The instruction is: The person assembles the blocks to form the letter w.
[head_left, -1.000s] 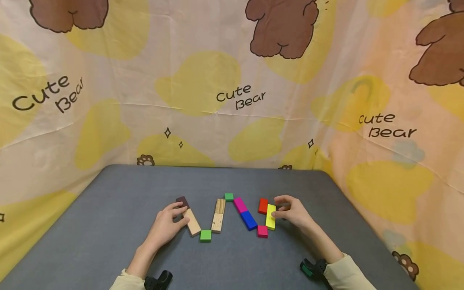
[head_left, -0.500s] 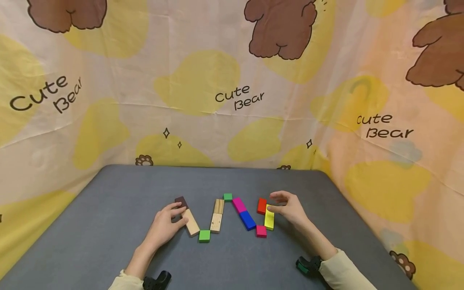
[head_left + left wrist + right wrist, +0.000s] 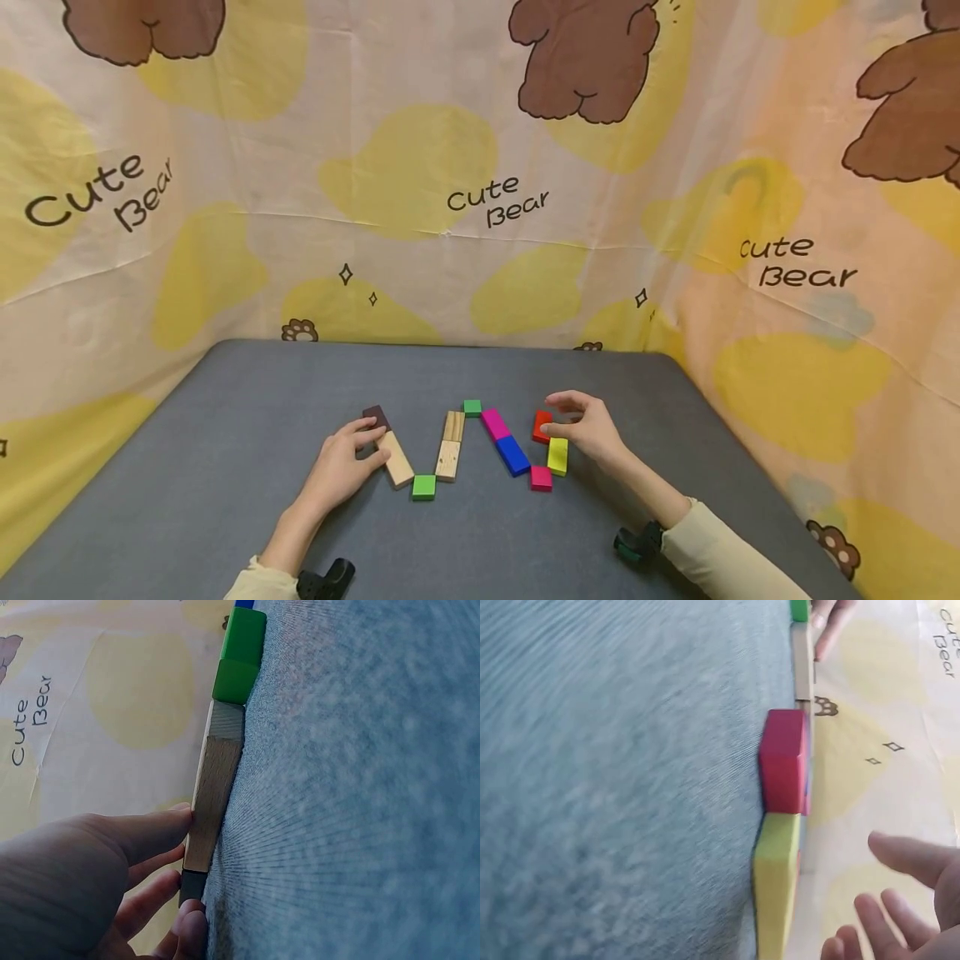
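Wooden blocks lie in a zigzag on the grey table. My left hand (image 3: 347, 463) rests at the left end. Its thumb touches the tan block (image 3: 399, 467), and its fingertips are at the dark brown block (image 3: 377, 414), as the left wrist view also shows. My right hand (image 3: 594, 429) hovers at the right end with thumb and fingers apart, over the red block (image 3: 540, 422) and the yellow block (image 3: 557, 460), hiding part of both. In the right wrist view that hand holds nothing and stays clear of the yellow block (image 3: 776, 892) and the crimson block (image 3: 784, 769).
Between the ends lie a green block (image 3: 423, 488), two natural wood blocks (image 3: 447, 460), another green block (image 3: 472, 408), a magenta block (image 3: 495, 424), a blue block (image 3: 513, 457) and the crimson block. A printed cloth (image 3: 420, 183) hangs behind the table (image 3: 480, 550).
My right hand has left the yellow block's side and moved left and away from me, over the red block. The left hand and the blocks keep their places.
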A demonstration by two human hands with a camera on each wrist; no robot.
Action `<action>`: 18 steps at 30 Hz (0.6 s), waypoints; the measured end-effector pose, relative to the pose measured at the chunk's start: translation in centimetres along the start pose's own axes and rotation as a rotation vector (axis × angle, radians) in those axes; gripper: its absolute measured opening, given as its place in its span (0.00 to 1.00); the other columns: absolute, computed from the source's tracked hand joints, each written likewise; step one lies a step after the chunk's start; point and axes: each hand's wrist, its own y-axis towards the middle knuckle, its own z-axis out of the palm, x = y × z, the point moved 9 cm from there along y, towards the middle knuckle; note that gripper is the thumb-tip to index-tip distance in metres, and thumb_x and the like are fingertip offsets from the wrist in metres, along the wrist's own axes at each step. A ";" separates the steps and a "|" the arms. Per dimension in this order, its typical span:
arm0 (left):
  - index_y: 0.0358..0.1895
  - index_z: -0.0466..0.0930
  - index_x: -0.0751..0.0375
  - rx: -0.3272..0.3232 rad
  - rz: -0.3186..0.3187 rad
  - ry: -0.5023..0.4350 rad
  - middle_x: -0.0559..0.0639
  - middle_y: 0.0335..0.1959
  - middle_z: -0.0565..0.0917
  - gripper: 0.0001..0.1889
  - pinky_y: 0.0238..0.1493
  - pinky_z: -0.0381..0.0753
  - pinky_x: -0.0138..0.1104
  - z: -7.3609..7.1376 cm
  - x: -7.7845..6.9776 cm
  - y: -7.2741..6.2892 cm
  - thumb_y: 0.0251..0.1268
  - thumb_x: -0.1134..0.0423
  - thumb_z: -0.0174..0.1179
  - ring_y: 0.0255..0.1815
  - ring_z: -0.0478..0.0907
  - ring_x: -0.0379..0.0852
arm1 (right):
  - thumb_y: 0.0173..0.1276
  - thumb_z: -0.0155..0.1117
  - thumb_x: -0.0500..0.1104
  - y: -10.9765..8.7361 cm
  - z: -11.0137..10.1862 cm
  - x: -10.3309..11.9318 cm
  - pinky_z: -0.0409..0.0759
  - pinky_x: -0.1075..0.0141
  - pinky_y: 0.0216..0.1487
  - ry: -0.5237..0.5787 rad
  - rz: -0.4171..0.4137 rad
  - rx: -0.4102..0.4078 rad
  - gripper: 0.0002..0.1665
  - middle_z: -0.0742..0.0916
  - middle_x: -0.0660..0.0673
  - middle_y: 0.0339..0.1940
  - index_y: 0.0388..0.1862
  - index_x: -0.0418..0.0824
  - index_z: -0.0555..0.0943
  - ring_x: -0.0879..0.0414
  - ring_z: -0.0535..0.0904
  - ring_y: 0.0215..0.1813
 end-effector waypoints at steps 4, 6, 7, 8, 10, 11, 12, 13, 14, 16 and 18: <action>0.62 0.78 0.67 0.001 -0.002 0.007 0.62 0.68 0.70 0.23 0.58 0.66 0.61 0.0 0.0 0.0 0.66 0.62 0.65 0.61 0.71 0.65 | 0.56 0.79 0.42 0.1 0.4 -0.3 0.75 0.52 0.54 -0.019 -0.021 0.041 0.27 0.84 0.44 0.54 0.56 0.40 0.83 0.42 0.76 0.56; 0.62 0.78 0.67 0.002 -0.003 0.010 0.62 0.68 0.70 0.23 0.58 0.66 0.61 0.0 0.1 0.0 0.66 0.62 0.65 0.62 0.71 0.65 | 0.55 0.79 0.43 0.2 0.5 -0.4 0.75 0.52 0.53 -0.024 -0.023 0.048 0.28 0.84 0.45 0.54 0.56 0.41 0.83 0.42 0.76 0.56; 0.62 0.78 0.67 0.002 -0.003 0.011 0.62 0.68 0.70 0.23 0.58 0.66 0.61 0.0 0.1 0.0 0.66 0.62 0.65 0.62 0.71 0.65 | 0.55 0.80 0.44 0.3 0.5 -0.5 0.75 0.52 0.53 -0.026 -0.018 0.048 0.29 0.84 0.45 0.54 0.56 0.41 0.83 0.42 0.76 0.55; 0.62 0.78 0.67 0.002 -0.003 0.012 0.62 0.68 0.70 0.23 0.58 0.66 0.61 0.1 0.1 0.0 0.66 0.62 0.65 0.62 0.71 0.65 | 0.54 0.80 0.44 0.3 0.4 -0.6 0.75 0.52 0.53 -0.029 -0.016 0.048 0.29 0.84 0.45 0.54 0.56 0.40 0.83 0.42 0.77 0.55; 0.63 0.78 0.67 0.002 -0.005 0.012 0.62 0.68 0.70 0.24 0.58 0.66 0.61 0.1 0.1 0.0 0.66 0.62 0.65 0.62 0.71 0.65 | 0.54 0.80 0.44 0.4 0.5 -0.9 0.76 0.52 0.53 -0.032 0.001 0.051 0.29 0.84 0.45 0.54 0.56 0.40 0.83 0.43 0.77 0.56; 0.63 0.78 0.67 0.001 -0.004 0.013 0.62 0.68 0.70 0.24 0.58 0.66 0.61 0.1 0.1 0.0 0.66 0.62 0.65 0.61 0.71 0.65 | 0.54 0.80 0.44 0.5 0.6 -1.1 0.77 0.52 0.53 -0.034 0.012 0.055 0.29 0.84 0.45 0.54 0.55 0.39 0.83 0.43 0.77 0.56; 0.63 0.78 0.67 0.001 -0.005 0.014 0.62 0.68 0.70 0.24 0.58 0.66 0.61 0.0 0.1 0.0 0.66 0.62 0.65 0.62 0.71 0.65 | 0.54 0.80 0.43 0.6 0.6 -1.3 0.77 0.52 0.53 -0.034 0.025 0.059 0.29 0.84 0.44 0.53 0.55 0.39 0.83 0.44 0.78 0.56; 0.63 0.78 0.67 0.001 -0.005 0.015 0.62 0.68 0.70 0.24 0.59 0.66 0.61 0.0 0.1 0.0 0.66 0.62 0.65 0.62 0.71 0.65 | 0.54 0.80 0.43 0.6 0.7 -1.6 0.77 0.52 0.52 -0.033 0.038 0.064 0.28 0.84 0.44 0.53 0.54 0.39 0.84 0.44 0.78 0.55; 0.63 0.78 0.67 0.001 -0.006 0.017 0.62 0.68 0.70 0.24 0.59 0.65 0.62 0.0 0.1 0.0 0.66 0.62 0.65 0.62 0.70 0.65 | 0.53 0.81 0.42 0.7 0.7 -1.8 0.78 0.53 0.52 -0.033 0.050 0.069 0.28 0.84 0.44 0.52 0.54 0.39 0.84 0.45 0.78 0.55; 0.63 0.78 0.66 0.002 -0.009 0.019 0.61 0.68 0.70 0.24 0.59 0.64 0.62 0.1 0.1 0.0 0.66 0.62 0.65 0.63 0.68 0.66 | 0.53 0.81 0.41 0.8 0.7 -2.2 0.78 0.53 0.52 -0.038 0.068 0.072 0.27 0.85 0.45 0.51 0.53 0.39 0.84 0.45 0.78 0.55; 0.63 0.78 0.66 0.004 -0.013 0.021 0.61 0.68 0.70 0.24 0.59 0.64 0.62 0.1 0.1 0.1 0.66 0.61 0.65 0.64 0.67 0.66 | 0.52 0.81 0.41 1.0 0.6 -2.5 0.78 0.54 0.51 -0.045 0.075 0.068 0.26 0.85 0.45 0.50 0.51 0.40 0.85 0.46 0.77 0.54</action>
